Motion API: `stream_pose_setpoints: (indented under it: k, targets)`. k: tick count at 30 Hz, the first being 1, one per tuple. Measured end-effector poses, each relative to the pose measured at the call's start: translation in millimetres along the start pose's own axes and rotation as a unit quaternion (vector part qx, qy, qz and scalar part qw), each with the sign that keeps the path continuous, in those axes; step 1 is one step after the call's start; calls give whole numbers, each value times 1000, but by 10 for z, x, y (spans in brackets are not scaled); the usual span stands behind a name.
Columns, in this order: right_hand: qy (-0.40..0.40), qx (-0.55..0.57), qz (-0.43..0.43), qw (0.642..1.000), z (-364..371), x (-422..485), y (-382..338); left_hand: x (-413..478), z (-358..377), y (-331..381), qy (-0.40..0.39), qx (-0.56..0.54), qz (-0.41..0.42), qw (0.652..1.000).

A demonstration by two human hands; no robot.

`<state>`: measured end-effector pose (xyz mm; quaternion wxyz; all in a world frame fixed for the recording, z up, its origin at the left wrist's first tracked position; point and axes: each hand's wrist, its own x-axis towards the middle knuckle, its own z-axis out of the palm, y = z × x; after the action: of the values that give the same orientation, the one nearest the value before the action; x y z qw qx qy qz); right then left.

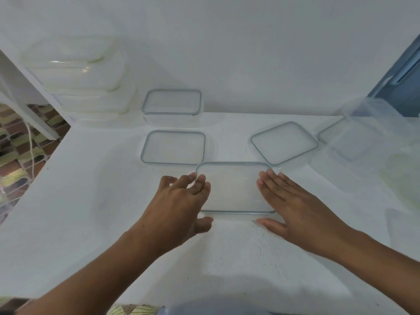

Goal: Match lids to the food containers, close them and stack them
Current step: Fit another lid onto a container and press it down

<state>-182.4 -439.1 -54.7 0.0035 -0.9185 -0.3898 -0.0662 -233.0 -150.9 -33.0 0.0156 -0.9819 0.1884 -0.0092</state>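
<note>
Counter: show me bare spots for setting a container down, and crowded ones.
Bare: the counter strip left of the left hand; the patch between the forearms, this side of the held container; the gap between rear container and tilted lid. Crowded: right side, around the tall clear container.

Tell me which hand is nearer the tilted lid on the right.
Right. Right hand lies just below the tilted lid; left hand is across the near container.

Container stack (77, 83) far left blurred, count unclear. Clear tub (363, 133) at right blurred, part-hides lid (327, 133). Blue obj (404, 87) cut by edge.
</note>
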Motion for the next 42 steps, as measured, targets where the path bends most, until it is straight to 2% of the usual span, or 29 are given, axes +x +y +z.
stream_pose_setpoints:
  k: [10,15,20,24,30,36,39,42]
  targets:
    - [29,58,4,998,76,-70,36,-95,23,-1,-9,-96,-39,995]
    - [32,86,-22,996,92,-32,167,-195,8,-7,-8,-86,-32,996]
    - [35,117,-35,992,54,29,333,-340,-50,70,18,-53,7,998]
    - [40,114,-34,992,60,151,423,-379,-107,186,61,-64,47,995]
    - [59,97,-20,993,-46,377,420,-295,-100,351,85,-81,102,988]
    - [3,186,46,981,-68,501,390,-208,-87,590,88,-70,98,989]
    - [13,202,80,976,-149,483,324,-166,-91,645,81,-74,90,990]
    - [42,235,113,964,-295,363,165,-145,-124,536,105,-129,70,984]
